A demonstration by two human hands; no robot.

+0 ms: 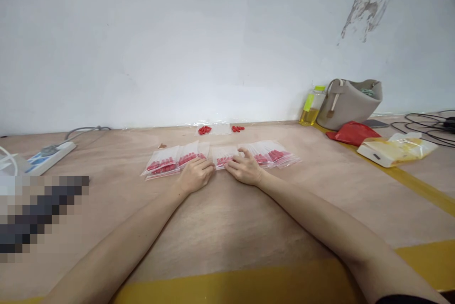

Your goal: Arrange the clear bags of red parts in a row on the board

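Note:
A small clear zip bag (221, 153) with red pieces in a row lies flat on the table between my hands. My left hand (197, 174) is closed, its curled fingertips at the bag's near left corner. At the near right side, my right hand (246, 169) is closed on the bag's edge, with one finger raised in an arch above the others. More filled bags (160, 161) overlap in a group on the left, partly behind my left hand. Another group of filled bags (279, 153) fans out to the right. What lies under my fingers is hidden.
Loose red pieces (204, 130) and a second small pile (238, 129) lie on clear plastic by the wall. A bottle (310, 109), a grey bag (350, 105), a red pouch (353, 133) and a yellow-white packet (394, 150) stand right. A power strip (53, 158) lies left.

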